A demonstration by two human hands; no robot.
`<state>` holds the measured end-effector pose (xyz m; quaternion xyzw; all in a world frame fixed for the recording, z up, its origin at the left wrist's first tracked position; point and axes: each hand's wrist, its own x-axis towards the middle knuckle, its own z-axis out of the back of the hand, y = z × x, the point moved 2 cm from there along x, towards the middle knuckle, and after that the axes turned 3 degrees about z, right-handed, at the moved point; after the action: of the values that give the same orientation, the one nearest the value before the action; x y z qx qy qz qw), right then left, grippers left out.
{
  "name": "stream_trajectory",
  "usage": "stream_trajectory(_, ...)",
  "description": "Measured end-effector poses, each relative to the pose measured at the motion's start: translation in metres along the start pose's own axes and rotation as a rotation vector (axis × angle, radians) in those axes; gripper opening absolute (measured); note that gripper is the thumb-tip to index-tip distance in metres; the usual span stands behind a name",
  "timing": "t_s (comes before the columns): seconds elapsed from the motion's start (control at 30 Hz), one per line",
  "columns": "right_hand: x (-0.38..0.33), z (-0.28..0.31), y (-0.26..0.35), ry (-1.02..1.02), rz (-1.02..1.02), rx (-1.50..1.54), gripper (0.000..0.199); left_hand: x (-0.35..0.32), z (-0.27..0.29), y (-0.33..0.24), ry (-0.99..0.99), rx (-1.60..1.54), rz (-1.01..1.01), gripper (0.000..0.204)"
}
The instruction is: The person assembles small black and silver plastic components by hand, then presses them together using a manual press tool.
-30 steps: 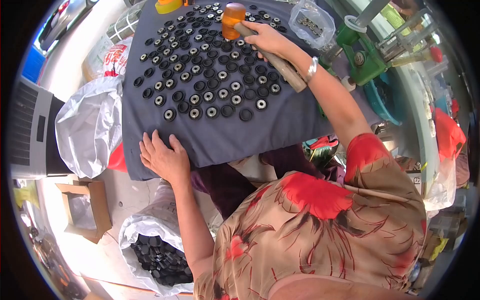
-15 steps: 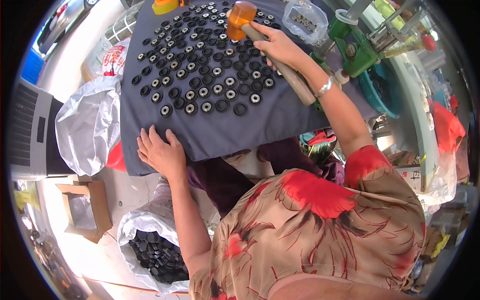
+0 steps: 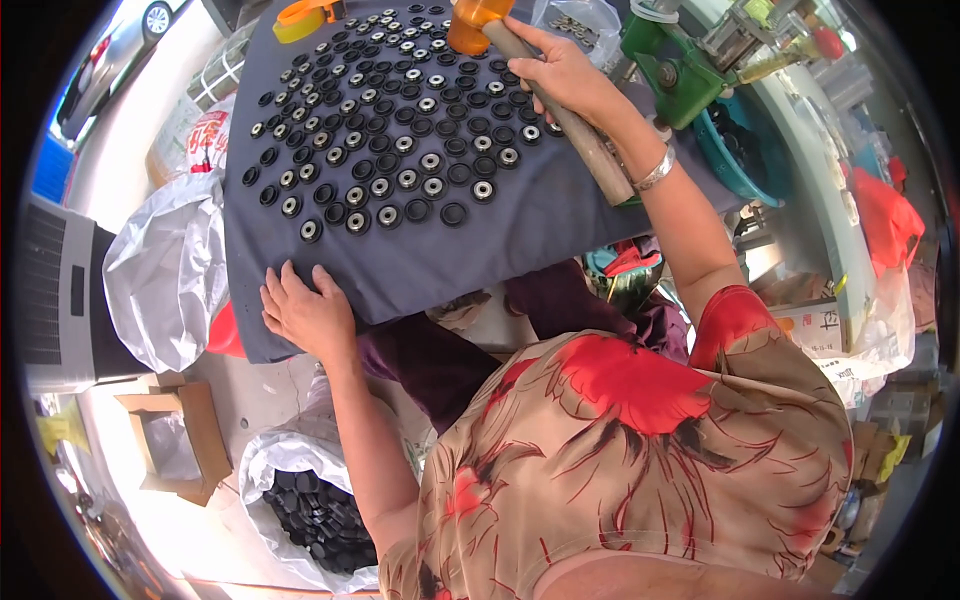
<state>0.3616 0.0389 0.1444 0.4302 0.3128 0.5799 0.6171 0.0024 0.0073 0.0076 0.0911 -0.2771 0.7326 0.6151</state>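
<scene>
My right hand is closed round the wooden handle of a mallet with an orange, see-through head. The mallet's head is over the far part of the table, above the black rings. My left hand lies flat with fingers spread on the dark grey cloth at the near left edge. Many round black rings are spread across the cloth. Some have a silver bearing set in the middle; others show only a dark centre.
A green hand press stands at the right, beside a teal basin. A clear plastic bag of small metal parts lies at the back. Orange-yellow tape sits far left. On the floor are a white sack of black parts and a cardboard box.
The view has shifted slightly, so the table sits a little further left. The mallet's head has moved up toward the top edge; my left hand stays resting on the cloth.
</scene>
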Motion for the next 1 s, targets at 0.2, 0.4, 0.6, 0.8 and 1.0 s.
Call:
stream_trajectory(0.2,-0.025,0.002,-0.008,0.002,-0.094,-0.072,0.063,0.0,-0.001,0.001,0.019,0.031,0.015,0.043)
stream_trajectory(0.4,-0.034,0.003,-0.014,0.016,-0.071,-0.063,0.064,0.0,0.0,0.001,0.009,0.029,0.009,0.043)
stream_trajectory(0.6,-0.008,0.0,-0.049,0.014,-0.142,-0.19,0.065,0.001,-0.001,0.0,-0.002,0.042,-0.008,0.043)
stream_trajectory(0.8,-0.019,0.009,-0.047,0.033,-0.147,-0.072,0.066,0.002,-0.003,0.001,0.011,0.044,0.013,0.043)
stream_trajectory(1.0,-0.078,-0.003,-0.021,0.238,-0.071,-0.087,0.067,0.001,-0.004,0.004,-0.043,0.123,-0.033,0.042)
